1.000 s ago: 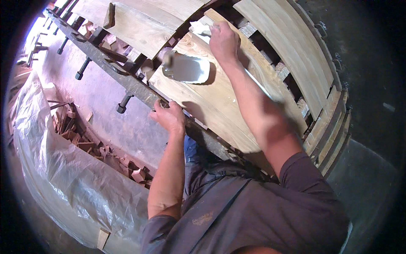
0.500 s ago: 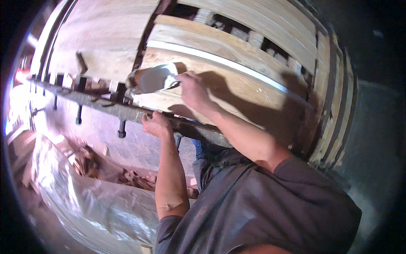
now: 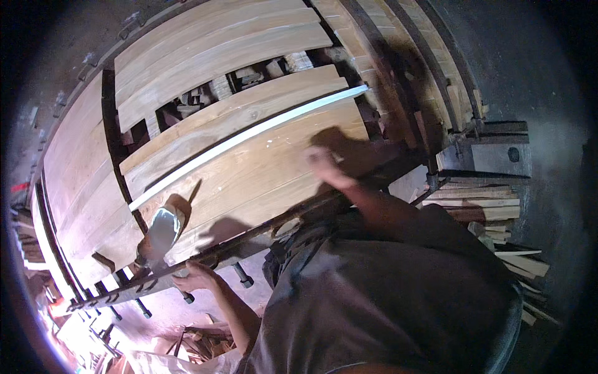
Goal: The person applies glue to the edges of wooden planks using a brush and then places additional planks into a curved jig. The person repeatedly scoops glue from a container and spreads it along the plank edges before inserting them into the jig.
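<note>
Glue line: white strip [image 3: 249,138] already runs along one plank [image 3: 261,168] edge; other boards bare.
Left hand [image 3: 196,277]: fingers curled on clamp bar [image 3: 205,255].
Right hand [image 3: 324,165]: blurred, fingers' spread unclear.

Single head-worn fisheye view, looking down, close over wooden boards [image 3: 249,168]
</note>
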`<act>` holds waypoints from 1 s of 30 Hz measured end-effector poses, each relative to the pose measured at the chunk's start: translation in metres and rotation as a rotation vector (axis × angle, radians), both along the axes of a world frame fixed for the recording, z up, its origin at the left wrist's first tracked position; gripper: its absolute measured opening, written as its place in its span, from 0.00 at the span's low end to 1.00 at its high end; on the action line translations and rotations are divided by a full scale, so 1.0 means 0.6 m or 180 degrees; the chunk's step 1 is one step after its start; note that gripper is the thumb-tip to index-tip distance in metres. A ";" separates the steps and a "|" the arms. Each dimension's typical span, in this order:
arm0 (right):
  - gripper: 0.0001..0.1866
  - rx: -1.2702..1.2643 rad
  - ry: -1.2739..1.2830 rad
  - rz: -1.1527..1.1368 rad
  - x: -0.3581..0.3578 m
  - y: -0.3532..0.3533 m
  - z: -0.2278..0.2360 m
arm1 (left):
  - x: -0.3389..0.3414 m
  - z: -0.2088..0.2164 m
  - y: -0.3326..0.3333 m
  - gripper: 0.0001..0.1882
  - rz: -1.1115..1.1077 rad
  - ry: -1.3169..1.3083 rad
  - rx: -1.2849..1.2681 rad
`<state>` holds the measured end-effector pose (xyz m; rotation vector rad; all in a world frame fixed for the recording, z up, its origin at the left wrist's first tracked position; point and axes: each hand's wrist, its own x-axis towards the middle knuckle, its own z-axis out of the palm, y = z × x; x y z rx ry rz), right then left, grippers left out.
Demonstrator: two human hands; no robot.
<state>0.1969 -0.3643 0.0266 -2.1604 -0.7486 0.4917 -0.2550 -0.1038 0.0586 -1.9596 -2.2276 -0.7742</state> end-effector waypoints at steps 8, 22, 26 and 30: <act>0.24 0.0189 0.0443 -0.1999 0.298 -0.262 -0.084 | 0.236 0.113 0.117 0.39 -0.1279 -0.2029 -0.0180; 0.26 -0.0905 0.0689 -0.1691 0.473 -0.242 -0.132 | 0.168 0.031 0.463 0.37 0.0622 -0.4602 -0.1531; 0.27 -0.0683 0.1065 -0.1676 0.502 -0.226 -0.123 | 0.167 0.028 0.459 0.41 0.0326 -0.4396 -0.1773; 0.27 -0.0235 0.1484 -0.1709 0.548 -0.216 -0.118 | 0.216 0.027 0.491 0.48 -0.0105 -0.4393 -0.1432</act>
